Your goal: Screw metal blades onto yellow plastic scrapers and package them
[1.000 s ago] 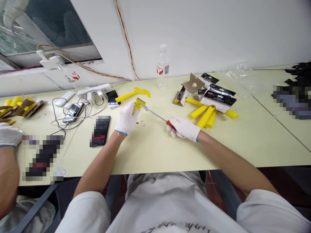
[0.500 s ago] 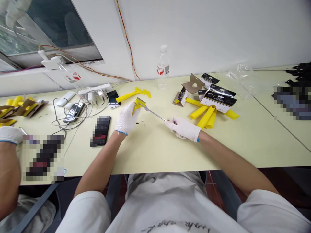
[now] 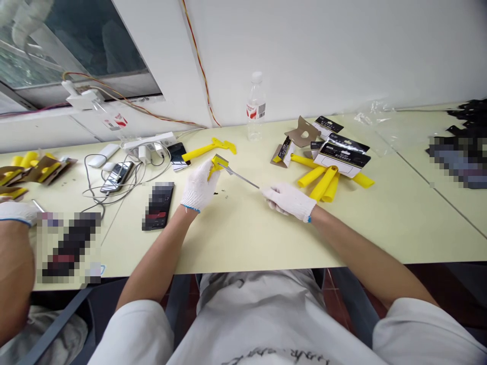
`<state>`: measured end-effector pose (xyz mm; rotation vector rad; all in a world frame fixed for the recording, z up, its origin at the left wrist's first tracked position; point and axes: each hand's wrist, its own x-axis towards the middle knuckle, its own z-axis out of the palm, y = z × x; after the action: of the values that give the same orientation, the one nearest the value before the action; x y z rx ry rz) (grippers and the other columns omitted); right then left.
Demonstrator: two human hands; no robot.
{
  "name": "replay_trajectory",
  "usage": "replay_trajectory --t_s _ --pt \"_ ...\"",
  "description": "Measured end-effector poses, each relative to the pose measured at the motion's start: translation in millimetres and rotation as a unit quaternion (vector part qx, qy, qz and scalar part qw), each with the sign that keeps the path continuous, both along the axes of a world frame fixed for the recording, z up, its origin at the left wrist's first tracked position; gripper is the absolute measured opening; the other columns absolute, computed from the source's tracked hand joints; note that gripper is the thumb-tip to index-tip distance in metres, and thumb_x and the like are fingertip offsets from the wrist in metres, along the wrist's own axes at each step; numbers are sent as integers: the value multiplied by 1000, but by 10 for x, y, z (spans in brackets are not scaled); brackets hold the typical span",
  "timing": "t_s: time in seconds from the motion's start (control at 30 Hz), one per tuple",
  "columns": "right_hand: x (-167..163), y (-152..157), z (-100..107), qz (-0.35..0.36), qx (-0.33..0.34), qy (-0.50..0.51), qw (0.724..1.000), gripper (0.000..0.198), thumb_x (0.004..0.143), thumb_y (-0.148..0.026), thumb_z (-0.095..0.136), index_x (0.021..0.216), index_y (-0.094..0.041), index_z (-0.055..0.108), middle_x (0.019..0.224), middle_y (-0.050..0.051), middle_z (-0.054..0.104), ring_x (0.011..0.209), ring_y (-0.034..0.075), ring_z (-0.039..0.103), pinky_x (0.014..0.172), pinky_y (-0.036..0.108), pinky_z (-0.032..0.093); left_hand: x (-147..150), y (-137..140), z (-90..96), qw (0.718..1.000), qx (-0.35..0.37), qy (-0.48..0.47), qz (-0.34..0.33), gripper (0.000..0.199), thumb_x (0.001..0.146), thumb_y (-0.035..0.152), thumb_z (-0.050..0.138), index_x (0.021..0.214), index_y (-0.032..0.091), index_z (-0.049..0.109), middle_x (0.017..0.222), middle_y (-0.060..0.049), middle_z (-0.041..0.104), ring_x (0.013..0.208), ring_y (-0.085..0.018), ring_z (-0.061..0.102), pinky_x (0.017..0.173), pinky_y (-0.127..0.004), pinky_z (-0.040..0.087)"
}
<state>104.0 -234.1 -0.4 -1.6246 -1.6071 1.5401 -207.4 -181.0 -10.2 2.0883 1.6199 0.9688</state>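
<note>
My left hand point(image 3: 201, 186), in a white knit glove, is closed around a yellow scraper point(image 3: 219, 162) with its head turned up and a metal plate on it. The rest of that scraper is hidden by the glove. In my gloved right hand point(image 3: 288, 201) is a screwdriver point(image 3: 245, 179); its handle is covered by my fingers. The thin metal shaft points left, and its tip meets the scraper's head. Just behind my left hand, a yellow scraper handle point(image 3: 207, 148) with a hooked head lies on the table.
Right of centre lie several yellow handles point(image 3: 323, 183) with black-and-white cards point(image 3: 344, 154). A clear bottle point(image 3: 256, 109) stands by the wall. Phones point(image 3: 158, 205), tangled cables point(image 3: 139, 175) and a power strip point(image 3: 150, 143) lie left. A co-worker's gloved hand point(image 3: 17, 212) is at far left.
My right hand has shifted very slightly to the right and its fingers sit a little differently on the screwdriver. My left hand holds the scraper almost unmoved.
</note>
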Motion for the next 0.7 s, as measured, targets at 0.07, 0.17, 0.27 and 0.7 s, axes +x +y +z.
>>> replay_trajectory --t_s 0.07,0.17,0.27,0.7 --pt "-2 -1 5 -3 -2 -9 1000 40 114 -52 67 89 -22 58 57 -4 60 38 7 38 38 19 25 6 -6 11 1000 -4 5 1 52 119 54 51 135 6 63 143 -26 71 150 -47 57 128 -77 38" --pt "-12 -12 31 19 -33 20 999 56 123 -56 39 87 -19 63 58 1 64 37 7 34 38 21 23 15 -27 35 1000 -15 20 6 55 119 59 49 138 9 63 146 -24 71 149 -48 58 127 -77 40" --pt "-12 -15 36 -6 1 4 1000 46 118 -49 56 84 -19 62 57 -1 61 41 7 39 40 20 28 23 -48 60 999 -17 38 20 58 118 64 50 141 12 63 144 -20 74 145 -48 61 126 -74 44" --pt "39 43 -102 22 34 -16 999 56 112 -71 55 86 -21 60 60 -2 59 44 8 36 43 23 25 50 -45 94 998 -5 54 27 40 120 42 57 140 8 64 138 -20 76 131 -40 70 123 -66 50"
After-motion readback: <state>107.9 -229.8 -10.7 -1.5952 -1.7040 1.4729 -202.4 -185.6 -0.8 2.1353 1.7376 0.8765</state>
